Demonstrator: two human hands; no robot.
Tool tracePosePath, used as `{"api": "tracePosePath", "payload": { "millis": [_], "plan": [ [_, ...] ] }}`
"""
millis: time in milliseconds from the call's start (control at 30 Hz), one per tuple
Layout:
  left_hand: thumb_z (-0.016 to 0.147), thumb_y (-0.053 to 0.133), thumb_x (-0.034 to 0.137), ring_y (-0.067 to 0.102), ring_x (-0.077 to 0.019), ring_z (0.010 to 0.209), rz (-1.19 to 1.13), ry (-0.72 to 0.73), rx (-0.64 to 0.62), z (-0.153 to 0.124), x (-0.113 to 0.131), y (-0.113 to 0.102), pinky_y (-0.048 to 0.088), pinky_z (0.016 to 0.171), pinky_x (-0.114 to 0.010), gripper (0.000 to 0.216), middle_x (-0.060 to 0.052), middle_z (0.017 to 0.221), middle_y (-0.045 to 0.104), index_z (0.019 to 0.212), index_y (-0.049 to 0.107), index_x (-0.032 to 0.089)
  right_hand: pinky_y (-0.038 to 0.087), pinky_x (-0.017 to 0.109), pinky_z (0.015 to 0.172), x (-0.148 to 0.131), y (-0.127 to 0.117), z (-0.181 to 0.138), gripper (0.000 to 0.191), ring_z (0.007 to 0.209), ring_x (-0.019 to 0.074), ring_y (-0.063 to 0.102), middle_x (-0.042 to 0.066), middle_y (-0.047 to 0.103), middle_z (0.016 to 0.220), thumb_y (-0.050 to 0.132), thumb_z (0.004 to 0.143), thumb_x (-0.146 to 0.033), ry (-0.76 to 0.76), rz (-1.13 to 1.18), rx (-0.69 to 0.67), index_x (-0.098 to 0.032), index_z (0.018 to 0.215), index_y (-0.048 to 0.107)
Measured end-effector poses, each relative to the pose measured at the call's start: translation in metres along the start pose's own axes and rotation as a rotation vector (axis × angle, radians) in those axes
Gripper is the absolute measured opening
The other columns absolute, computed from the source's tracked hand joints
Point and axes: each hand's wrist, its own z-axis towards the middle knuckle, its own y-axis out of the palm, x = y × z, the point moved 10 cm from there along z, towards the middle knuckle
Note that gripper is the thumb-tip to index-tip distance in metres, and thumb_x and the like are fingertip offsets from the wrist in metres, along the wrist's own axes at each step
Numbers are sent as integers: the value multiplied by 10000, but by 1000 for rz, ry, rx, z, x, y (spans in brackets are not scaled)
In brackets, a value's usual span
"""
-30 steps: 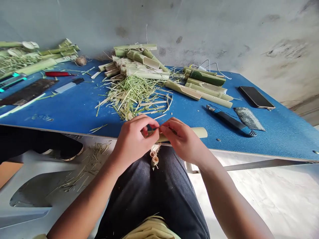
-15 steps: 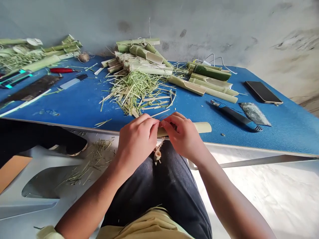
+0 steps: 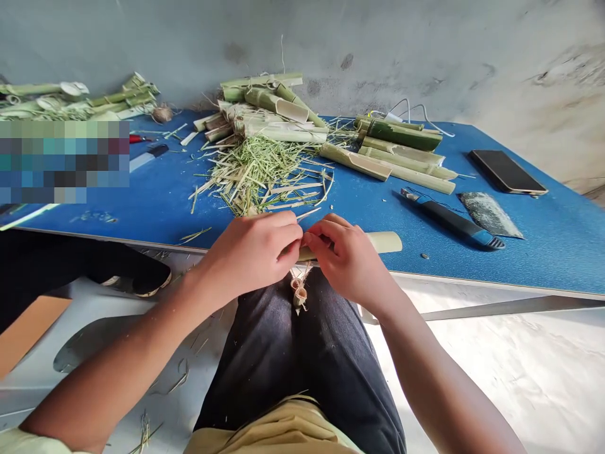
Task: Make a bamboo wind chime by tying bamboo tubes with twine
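Note:
At the table's near edge my left hand (image 3: 262,249) and my right hand (image 3: 347,255) meet, their thumbs and forefingers closed in a pinch. Thin brown twine (image 3: 306,272) runs up to the fingertips; the pinched part is mostly hidden. From the twine hang small pale tubes (image 3: 299,292) below the edge, above my lap. Beneath the hands lies a split bamboo piece (image 3: 385,242), its right end showing past my right hand and its middle covered.
Bamboo shavings (image 3: 262,170) and stacked bamboo pieces (image 3: 283,126) lie behind the hands. To the right are a utility knife (image 3: 451,219), a dark flat piece (image 3: 491,214) and a phone (image 3: 508,171). Far left, a knife (image 3: 149,156) lies beside a blurred patch.
My left forearm has swung outward to the left and lower, the hand turning flatter. The fingertips stay together at nearly the same spot. More of the hanging tubes now shows.

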Motion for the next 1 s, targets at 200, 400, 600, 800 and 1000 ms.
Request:
{"api": "tracePosePath", "payload": {
  "millis": [200, 400, 600, 800, 1000],
  "plan": [
    [858, 542, 152, 480, -129, 584, -375, -123, -151, 27, -34, 15, 363, 576, -273, 193, 43, 617, 559, 680, 602, 199, 357, 341, 726, -5, -3, -1, 175, 836, 190, 609, 41, 690, 986, 540, 1059, -235, -24, 3, 32, -214, 941, 667],
    [895, 478, 178, 462, -147, 599, -311, -127, -139, 35, -34, 18, 343, 588, -283, 235, 28, 615, 529, 670, 538, 207, 446, 295, 659, 5, -13, -1, 137, 746, 152, 591, 33, 695, 998, 600, 1029, -323, 18, 229, 157, -221, 1056, 686],
    [795, 629, 170, 496, -160, 602, -42, -72, -90, 36, -21, -3, 377, 636, -299, 116, 11, 668, 608, 690, 621, 218, 448, 286, 662, 10, -18, 1, 100, 720, 147, 588, 13, 705, 930, 673, 946, -239, 10, 202, 246, -236, 1015, 746],
    [751, 668, 199, 584, -215, 706, -50, -1, -146, 45, -10, -21, 474, 784, -350, 242, -8, 598, 492, 555, 528, 218, 413, 290, 670, 2, -14, 4, 72, 771, 166, 623, 9, 699, 887, 667, 953, -205, -16, 137, 230, -234, 942, 732],
    [759, 658, 235, 614, -245, 765, 72, 107, -243, 44, -6, -16, 477, 870, -386, 268, -6, 613, 426, 575, 463, 221, 394, 311, 729, -6, -4, 7, 107, 830, 183, 602, 31, 700, 944, 575, 1033, -240, -61, 95, 130, -215, 948, 635]
  ]
}}
